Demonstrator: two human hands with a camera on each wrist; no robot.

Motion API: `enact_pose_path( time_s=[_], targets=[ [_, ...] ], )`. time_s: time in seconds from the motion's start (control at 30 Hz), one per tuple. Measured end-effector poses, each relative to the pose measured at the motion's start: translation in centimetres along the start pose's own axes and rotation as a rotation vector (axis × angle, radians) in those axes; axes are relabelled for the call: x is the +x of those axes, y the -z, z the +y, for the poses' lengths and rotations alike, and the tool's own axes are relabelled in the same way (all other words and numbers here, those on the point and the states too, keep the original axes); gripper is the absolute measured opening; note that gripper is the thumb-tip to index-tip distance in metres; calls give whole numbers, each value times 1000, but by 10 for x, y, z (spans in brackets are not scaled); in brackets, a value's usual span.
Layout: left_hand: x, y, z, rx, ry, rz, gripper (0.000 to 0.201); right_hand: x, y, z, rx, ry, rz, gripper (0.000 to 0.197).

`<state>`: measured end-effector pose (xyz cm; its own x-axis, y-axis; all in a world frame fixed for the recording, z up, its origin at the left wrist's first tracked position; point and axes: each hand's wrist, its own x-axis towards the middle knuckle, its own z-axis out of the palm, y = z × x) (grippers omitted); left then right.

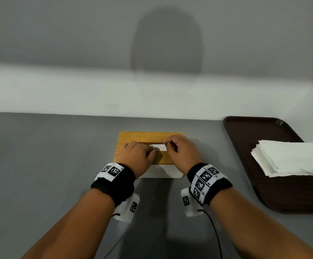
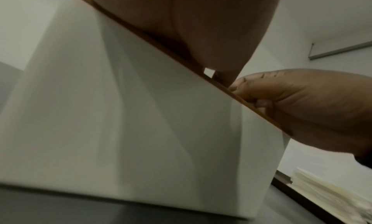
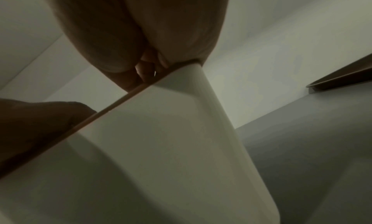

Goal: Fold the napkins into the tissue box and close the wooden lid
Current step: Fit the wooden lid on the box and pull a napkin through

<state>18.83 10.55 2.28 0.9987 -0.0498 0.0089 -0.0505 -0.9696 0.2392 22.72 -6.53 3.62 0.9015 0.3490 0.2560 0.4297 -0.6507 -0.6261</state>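
Legible marking is confined to the white tag strips (image 1: 206, 176) on the black fabric wristbands (image 1: 220, 187) seen in the head view: each strip bears square black-and-white coded patterns, which carry no words. Tiny printed characters stand beside the squares, too small to read with certainty. No text, brand or number can be made out in either wrist view.

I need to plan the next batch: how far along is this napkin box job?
Done: the wooden lid sits on the white box. In hand: both hands, left hand and right hand, work a napkin at the slot. Left: a napkin stack waits on the tray.
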Motion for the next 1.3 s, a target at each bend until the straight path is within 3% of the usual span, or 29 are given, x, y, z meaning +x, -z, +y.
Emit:
enact_pose_path(
  time_s=[0.2,0.4,0.6,0.87,1.07,1.3],
  targets=[
    [4,0,-9,-111,-21,65,50,5,2,-1,-24,10,-37,15],
    [-2,-3,0,133,-78,44,46,17,4,-2,-162,57,-78,18],
    [10,2,6,156,-21,-64,48,5,-8,5,-132,40,-15,13],
    [10,-2,4,-50,50,84,33,5,-11,8,-89,31,54,11],
    [21,0,4,-316,159,145,11,11,-6,8,-82,7,-10,10],
    [16,-1,-4,-385,-63,208,10,20,4,3,-212,53,-236,24]
  ],
)
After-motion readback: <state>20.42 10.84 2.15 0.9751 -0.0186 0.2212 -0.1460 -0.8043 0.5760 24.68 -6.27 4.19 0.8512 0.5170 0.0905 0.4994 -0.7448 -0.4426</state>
